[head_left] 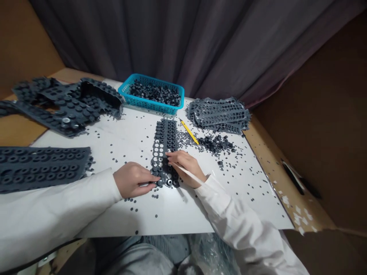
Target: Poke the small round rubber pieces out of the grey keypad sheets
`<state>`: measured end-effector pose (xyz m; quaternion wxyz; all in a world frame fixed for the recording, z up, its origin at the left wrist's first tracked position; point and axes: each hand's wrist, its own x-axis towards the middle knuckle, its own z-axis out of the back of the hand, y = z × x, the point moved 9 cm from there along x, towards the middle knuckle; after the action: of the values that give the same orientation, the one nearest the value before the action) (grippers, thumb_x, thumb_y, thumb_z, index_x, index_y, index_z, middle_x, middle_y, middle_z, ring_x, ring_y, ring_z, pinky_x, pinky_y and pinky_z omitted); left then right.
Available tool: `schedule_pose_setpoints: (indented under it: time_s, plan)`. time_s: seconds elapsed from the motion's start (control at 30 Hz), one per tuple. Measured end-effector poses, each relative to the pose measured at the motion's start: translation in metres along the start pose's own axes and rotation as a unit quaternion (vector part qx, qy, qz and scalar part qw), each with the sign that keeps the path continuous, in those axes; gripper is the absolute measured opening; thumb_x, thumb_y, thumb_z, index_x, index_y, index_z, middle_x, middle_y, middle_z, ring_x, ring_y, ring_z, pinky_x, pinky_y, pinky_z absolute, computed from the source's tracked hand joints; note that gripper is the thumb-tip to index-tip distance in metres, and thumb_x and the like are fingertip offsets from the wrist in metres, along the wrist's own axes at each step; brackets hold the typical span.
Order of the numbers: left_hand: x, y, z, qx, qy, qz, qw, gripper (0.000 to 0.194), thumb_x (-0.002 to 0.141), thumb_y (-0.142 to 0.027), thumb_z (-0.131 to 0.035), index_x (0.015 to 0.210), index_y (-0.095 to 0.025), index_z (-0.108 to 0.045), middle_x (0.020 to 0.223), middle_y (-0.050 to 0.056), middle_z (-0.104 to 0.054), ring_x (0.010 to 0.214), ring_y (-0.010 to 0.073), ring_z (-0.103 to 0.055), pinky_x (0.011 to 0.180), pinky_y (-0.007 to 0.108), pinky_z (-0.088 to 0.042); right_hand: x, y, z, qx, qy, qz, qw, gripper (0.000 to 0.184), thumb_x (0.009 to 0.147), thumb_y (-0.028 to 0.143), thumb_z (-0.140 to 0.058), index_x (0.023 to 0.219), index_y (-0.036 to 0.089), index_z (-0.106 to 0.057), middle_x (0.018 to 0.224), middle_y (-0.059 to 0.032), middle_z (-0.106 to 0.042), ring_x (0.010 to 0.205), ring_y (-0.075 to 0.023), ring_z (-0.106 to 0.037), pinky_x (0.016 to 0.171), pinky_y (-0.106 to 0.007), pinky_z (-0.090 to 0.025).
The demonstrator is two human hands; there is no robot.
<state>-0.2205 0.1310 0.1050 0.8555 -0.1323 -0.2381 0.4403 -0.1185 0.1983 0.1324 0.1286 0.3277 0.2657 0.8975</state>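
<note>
The left hand [133, 179], grip unclear, pins the near end of a dark rubber strip [164, 141] to the white desk [114, 141], steadying it, while the right hand [185, 162] grips a thin white stick [186, 173] above it.

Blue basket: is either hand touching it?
No, the blue basket sits beyond the left hand and right hand, which are on the dark rubber strip.

No text, labels, numbers or signs can be read anywhere here.
</note>
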Motion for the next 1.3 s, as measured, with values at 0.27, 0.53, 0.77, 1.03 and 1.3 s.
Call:
schedule_pose_setpoints:
  time_s: [0.27,0.53,0.77,1.03,1.3]
  plan:
    - [0.0,-0.003,0.006,0.002,-0.014,-0.011,1.0,0.023,0.089,-0.033,-0.052,0.083,-0.024,-0.073,0.061,0.0,-0.068,0.056,0.0122,-0.063,0.059,0.024,-0.047,-0.018,0.018,-0.014,0.184,0.064,-0.023,0.981,0.015,0.087,0.03,-0.06,0.079,0.018,-0.063,0.101,-0.0132,-0.072,0.101,-0.0195,-0.063,0.088,-0.036,-0.052]
    - [0.001,0.01,0.003,-0.006,0.015,0.062,0.998,0.022,0.085,-0.039,-0.054,0.082,-0.022,-0.067,0.051,-0.004,-0.057,0.05,0.0097,-0.056,0.055,0.021,-0.041,-0.022,0.02,-0.018,0.116,0.096,0.024,0.988,0.012,0.089,0.028,-0.058,0.083,0.019,-0.064,0.098,-0.0098,-0.073,0.102,-0.0175,-0.063,0.09,-0.034,-0.049]
    - [0.002,0.022,-0.005,-0.039,0.051,0.14,0.988,0.015,0.078,-0.035,-0.059,0.076,-0.021,-0.062,0.047,-0.008,-0.046,0.047,0.0091,-0.05,0.053,0.02,-0.034,-0.029,0.031,-0.029,-0.081,0.091,0.141,0.982,0.017,0.094,0.019,-0.05,0.091,0.021,-0.066,0.105,-0.0081,-0.072,0.086,-0.0172,-0.064,0.076,-0.034,-0.051]
    - [0.002,0.027,-0.008,-0.049,0.075,0.184,0.979,0.016,0.076,-0.037,-0.061,0.073,-0.021,-0.061,0.048,-0.008,-0.046,0.047,0.0092,-0.049,0.052,0.019,-0.032,-0.026,0.025,-0.014,-0.149,-0.005,0.073,0.986,0.017,0.093,0.015,-0.047,0.094,0.017,-0.064,0.11,-0.0134,-0.069,0.087,-0.0188,-0.065,0.075,-0.033,-0.054]
    - [0.003,0.022,-0.005,-0.043,0.055,0.138,0.988,0.016,0.079,-0.036,-0.059,0.078,-0.02,-0.062,0.047,-0.008,-0.046,0.047,0.0092,-0.05,0.054,0.019,-0.035,-0.02,0.015,-0.003,0.128,-0.006,-0.029,0.991,0.006,0.09,0.021,-0.056,0.086,0.018,-0.06,0.101,-0.0135,-0.072,0.094,-0.018,-0.068,0.081,-0.031,-0.055]
